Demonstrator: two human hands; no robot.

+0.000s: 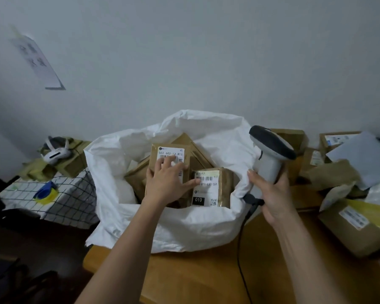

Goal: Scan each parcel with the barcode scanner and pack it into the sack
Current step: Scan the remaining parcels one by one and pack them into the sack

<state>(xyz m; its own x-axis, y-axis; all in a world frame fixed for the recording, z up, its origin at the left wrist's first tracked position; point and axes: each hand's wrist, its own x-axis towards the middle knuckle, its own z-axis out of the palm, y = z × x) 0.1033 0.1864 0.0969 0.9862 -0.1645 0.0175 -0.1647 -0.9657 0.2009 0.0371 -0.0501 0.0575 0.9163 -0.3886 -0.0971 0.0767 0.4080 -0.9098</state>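
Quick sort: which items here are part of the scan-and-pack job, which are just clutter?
Job:
- barcode scanner, gripped by right hand
- white sack
- parcel under left hand
- labelled parcel in sack
- waiting parcels on the right

Clutter:
- white headset
- tape roll
- wall paper

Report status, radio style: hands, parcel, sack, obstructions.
Left hand flat on labelled parcel inside sack. Right hand grips scanner. More parcels wait on table. Nothing blocking.

One head-worn wide-angle view looks forward and down, close over the sack (162, 227) at lower centre, wall filling the upper frame.
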